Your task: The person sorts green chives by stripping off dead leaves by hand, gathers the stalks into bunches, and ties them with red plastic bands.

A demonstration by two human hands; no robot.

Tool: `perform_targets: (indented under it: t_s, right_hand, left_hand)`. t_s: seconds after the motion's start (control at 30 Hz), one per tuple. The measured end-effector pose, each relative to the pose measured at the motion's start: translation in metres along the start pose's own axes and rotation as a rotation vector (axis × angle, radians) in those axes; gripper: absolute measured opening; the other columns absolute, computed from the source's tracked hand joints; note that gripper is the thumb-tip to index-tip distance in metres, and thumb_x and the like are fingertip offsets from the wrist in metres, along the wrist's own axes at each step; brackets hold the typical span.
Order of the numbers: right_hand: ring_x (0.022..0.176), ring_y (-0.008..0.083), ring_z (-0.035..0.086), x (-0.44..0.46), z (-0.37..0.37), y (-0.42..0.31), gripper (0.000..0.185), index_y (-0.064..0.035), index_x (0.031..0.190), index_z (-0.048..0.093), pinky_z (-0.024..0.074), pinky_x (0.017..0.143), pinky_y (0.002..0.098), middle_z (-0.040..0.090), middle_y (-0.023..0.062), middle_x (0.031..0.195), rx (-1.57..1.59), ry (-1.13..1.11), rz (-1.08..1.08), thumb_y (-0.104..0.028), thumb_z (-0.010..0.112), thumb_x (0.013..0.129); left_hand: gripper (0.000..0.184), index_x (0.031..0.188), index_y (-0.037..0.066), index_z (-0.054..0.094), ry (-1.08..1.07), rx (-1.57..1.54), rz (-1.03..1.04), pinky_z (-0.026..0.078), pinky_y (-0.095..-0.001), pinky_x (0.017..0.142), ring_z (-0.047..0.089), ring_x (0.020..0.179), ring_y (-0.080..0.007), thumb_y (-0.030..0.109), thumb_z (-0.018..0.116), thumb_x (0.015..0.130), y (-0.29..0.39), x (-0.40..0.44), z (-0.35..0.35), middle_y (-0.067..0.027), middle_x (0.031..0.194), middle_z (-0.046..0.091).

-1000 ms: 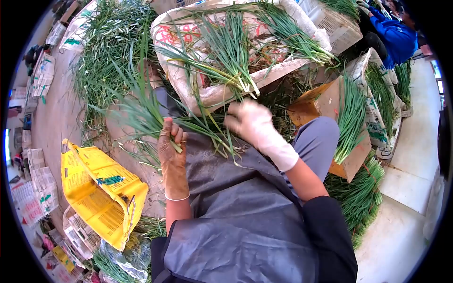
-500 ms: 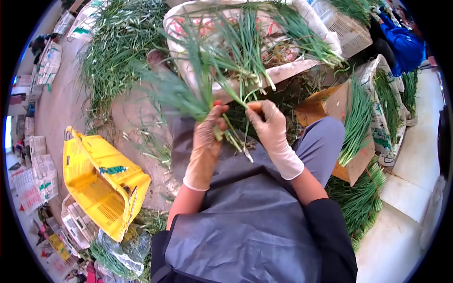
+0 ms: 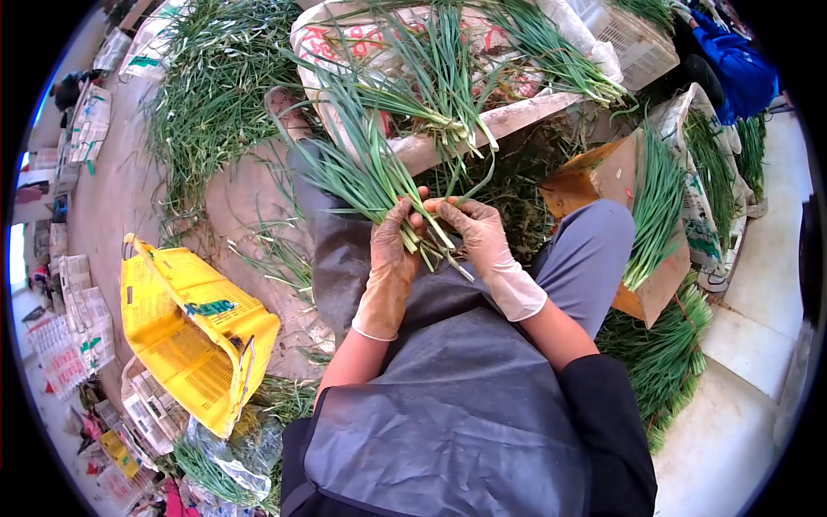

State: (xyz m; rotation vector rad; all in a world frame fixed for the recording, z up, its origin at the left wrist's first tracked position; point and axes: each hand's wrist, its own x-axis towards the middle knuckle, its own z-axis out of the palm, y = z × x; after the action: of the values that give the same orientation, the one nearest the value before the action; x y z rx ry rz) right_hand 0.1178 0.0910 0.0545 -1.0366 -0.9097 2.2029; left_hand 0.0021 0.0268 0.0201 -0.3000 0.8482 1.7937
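Observation:
My left hand (image 3: 396, 237), in a soiled thin glove, is closed round the lower stalks of a bunch of green onions (image 3: 366, 172), leaves fanning up and left. Close beside it, my right hand (image 3: 474, 226), in a pale glove, has thumb and fingers pinched at the stalks near the white ends; a curved green stalk (image 3: 489, 168) rises by its fingertips. Beyond both hands, more green onions (image 3: 448, 73) lie on a white sack-lined tray (image 3: 525, 116) with red lettering.
A yellow crate (image 3: 194, 336) lies tilted at left. A leaf heap (image 3: 215, 95) is behind it. At right, a cardboard box (image 3: 616, 177) bears a green bunch (image 3: 653, 211), with more bunches (image 3: 663, 362) below. A person in blue (image 3: 732, 69) is at upper right.
My left hand moved right and in front of my lap with the bunch. My right hand first reached toward the tray's edge, then came back beside my left hand at the stalks.

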Motion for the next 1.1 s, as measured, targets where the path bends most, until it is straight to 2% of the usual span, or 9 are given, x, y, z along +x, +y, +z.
perform_targets:
  t_s: [0.17, 0.27, 0.3, 0.37, 0.53, 0.67, 0.77, 0.9, 1.1]
  right_hand:
    - [0.083, 0.0154, 0.061, -0.006, -0.068, -0.017, 0.024, 0.0007, 0.093, 0.066, 0.0477, 0.076, 0.0286, 0.066, 0.0089, 0.089, -0.600, -0.279, 0.259, -0.021, 0.057, 0.087]
    - [0.094, 0.0356, 0.058, -0.007, -0.076, -0.020, 0.044, -0.0060, 0.118, 0.054, 0.0450, 0.083, 0.0425, 0.059, 0.0220, 0.106, -1.890, 0.031, 0.025, -0.030, 0.058, 0.081]
    - [0.087, 0.0333, 0.060, -0.003, -0.067, -0.018, 0.039, -0.0071, 0.112, 0.054, 0.0476, 0.075, 0.0417, 0.061, 0.0183, 0.096, -1.740, 0.156, -0.429, -0.027, 0.060, 0.079]
    - [0.079, 0.0330, 0.061, -0.007, -0.012, -0.026, 0.030, -0.0082, 0.100, 0.056, 0.0479, 0.068, 0.0423, 0.062, 0.0155, 0.086, -1.148, 0.069, -0.416, -0.028, 0.061, 0.079]
    - [0.061, 0.0273, 0.062, 0.020, 0.032, -0.002, 0.009, -0.0066, 0.082, 0.054, 0.0477, 0.053, 0.0350, 0.061, 0.0099, 0.066, -0.977, -0.011, -0.550, -0.015, 0.056, 0.085]
    - [0.059, 0.0263, 0.062, 0.025, 0.024, 0.004, 0.011, -0.0067, 0.080, 0.055, 0.0479, 0.052, 0.0349, 0.061, 0.0105, 0.065, -1.255, -0.140, -0.599, -0.017, 0.054, 0.085]
    - [0.057, 0.0253, 0.062, 0.063, 0.017, -0.014, 0.015, -0.0100, 0.075, 0.060, 0.0494, 0.056, 0.0382, 0.061, 0.0101, 0.062, -1.686, 0.117, -0.625, -0.023, 0.057, 0.082]
    - [0.092, 0.0277, 0.055, 0.161, -0.013, -0.039, 0.024, -0.0110, 0.090, 0.063, 0.0392, 0.083, 0.0422, 0.060, 0.0092, 0.085, -1.971, 0.348, -0.716, -0.027, 0.066, 0.072]
    - [0.068, 0.0278, 0.058, 0.106, 0.009, -0.047, 0.013, -0.0103, 0.080, 0.057, 0.0456, 0.059, 0.0381, 0.056, 0.0101, 0.072, -1.493, 0.330, -0.922, -0.016, 0.064, 0.071]
  left_hand:
    - [0.024, 0.101, -0.008, 0.054, 0.059, -0.015, 0.132, 0.038, -0.0183, 0.044, 0.049, 0.055, -0.0075, 0.008, 0.058, 0.084, 0.028, 0.011, 0.005, -0.0046, 0.072, 0.056]
    - [0.017, 0.098, -0.003, 0.054, -0.046, -0.058, 0.178, 0.042, -0.0186, 0.049, 0.053, 0.059, -0.0089, 0.004, 0.059, 0.084, 0.049, 0.017, -0.009, -0.0115, 0.089, 0.061]
    - [0.015, 0.097, -0.001, 0.053, -0.028, -0.059, 0.208, 0.043, -0.0192, 0.050, 0.053, 0.059, -0.0096, 0.003, 0.059, 0.083, 0.049, 0.014, -0.001, -0.0130, 0.090, 0.062]
    - [0.015, 0.096, 0.002, 0.052, -0.029, 0.007, 0.240, 0.045, -0.0204, 0.051, 0.054, 0.060, -0.0113, 0.000, 0.059, 0.083, 0.038, 0.013, 0.004, -0.0161, 0.095, 0.062]
    - [0.022, 0.104, 0.002, 0.054, 0.027, 0.133, 0.144, 0.044, -0.0177, 0.049, 0.053, 0.058, -0.0089, 0.005, 0.062, 0.083, 0.012, 0.005, 0.002, -0.0071, 0.085, 0.063]
    - [0.018, 0.098, 0.003, 0.058, 0.018, 0.060, -0.082, 0.043, -0.0176, 0.046, 0.052, 0.054, -0.0072, 0.010, 0.063, 0.083, 0.014, 0.009, -0.025, -0.0024, 0.078, 0.061]
    - [0.020, 0.092, 0.002, 0.060, 0.026, 0.233, 0.201, 0.044, -0.0203, 0.045, 0.054, 0.056, -0.0084, 0.016, 0.068, 0.079, 0.043, 0.008, -0.028, -0.0052, 0.079, 0.063]
    - [0.015, 0.093, 0.004, 0.058, 0.152, 0.116, 0.230, 0.044, -0.0211, 0.051, 0.051, 0.056, -0.0084, 0.014, 0.063, 0.084, 0.087, 0.001, 0.001, -0.0054, 0.077, 0.061]
    - [0.022, 0.100, 0.004, 0.054, -0.139, -0.120, 0.087, 0.029, -0.0216, 0.046, 0.036, 0.047, -0.0072, 0.014, 0.064, 0.083, 0.073, 0.014, -0.004, 0.0000, 0.066, 0.048]
